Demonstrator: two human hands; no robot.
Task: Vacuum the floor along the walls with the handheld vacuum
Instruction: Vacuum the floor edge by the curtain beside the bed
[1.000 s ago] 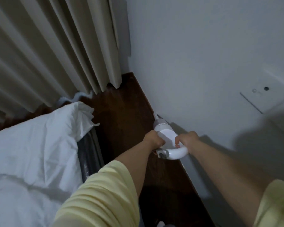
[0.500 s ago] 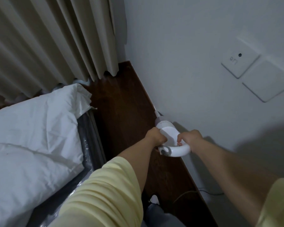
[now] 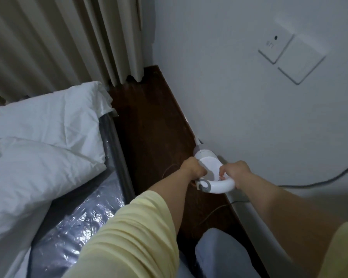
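A white handheld vacuum (image 3: 209,167) with a looped handle points away from me along the dark wooden floor (image 3: 155,137), its thin nozzle tip touching the line where floor meets the white wall (image 3: 229,87). My left hand (image 3: 192,168) is closed on the left side of the vacuum's body. My right hand (image 3: 236,173) grips the curved handle on the right. Both arms in yellow sleeves reach forward.
A bed with white pillows (image 3: 44,137) and a plastic-wrapped mattress (image 3: 84,213) borders the narrow floor strip on the left. Beige curtains (image 3: 68,41) hang at the far end. Wall plates (image 3: 289,55) sit high right. A dark cable (image 3: 319,182) and a thin cord (image 3: 213,211) run near the baseboard.
The view has tilted and pulled back: wall plates, a cable and my knee have come into sight. The vacuum and both hands stay against the wall, slightly nearer to me.
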